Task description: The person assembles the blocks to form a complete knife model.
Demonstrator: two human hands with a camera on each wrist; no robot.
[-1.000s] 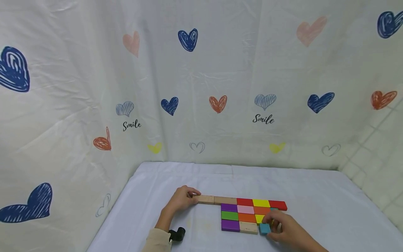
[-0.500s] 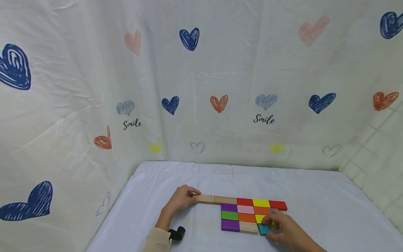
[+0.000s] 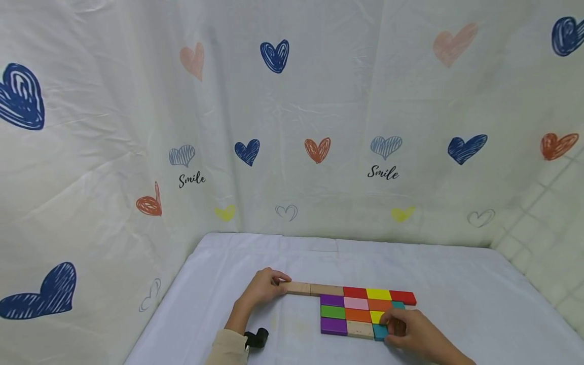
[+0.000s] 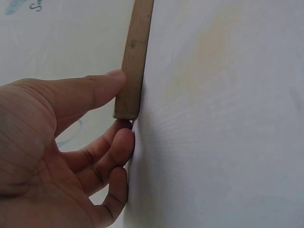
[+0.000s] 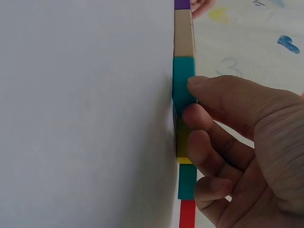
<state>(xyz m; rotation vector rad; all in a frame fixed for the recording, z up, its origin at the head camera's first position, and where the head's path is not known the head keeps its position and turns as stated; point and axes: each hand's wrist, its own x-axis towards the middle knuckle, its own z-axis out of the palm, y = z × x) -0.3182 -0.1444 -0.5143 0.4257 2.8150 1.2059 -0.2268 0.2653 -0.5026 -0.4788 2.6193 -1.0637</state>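
Note:
In the head view my left hand (image 3: 262, 290) holds the left end of a plain wooden block (image 3: 297, 288). Its thumb lies along the block and the index fingertip is at the block's end (image 4: 127, 107). My right hand (image 3: 412, 329) pinches a teal block (image 3: 380, 332) at the front right of a patchwork of coloured blocks. That block lies up against a plain wooden block (image 3: 360, 329), its right part hidden by the fingers. In the right wrist view a yellow block (image 5: 182, 142) and another teal block (image 5: 187, 182) sit beside the curled fingers.
Purple (image 3: 334, 326), green (image 3: 333, 312), pink (image 3: 356, 303) and orange (image 3: 358, 315) blocks fill the patchwork. Red (image 3: 403, 297) and yellow (image 3: 378, 294) blocks line its back row. All lie on a white cloth-covered table (image 3: 479, 304). A heart-printed curtain (image 3: 337, 101) hangs behind.
The right hand has lowered the teal block and shifted it slightly left, flush against the wooden block. The left hand stays where it was.

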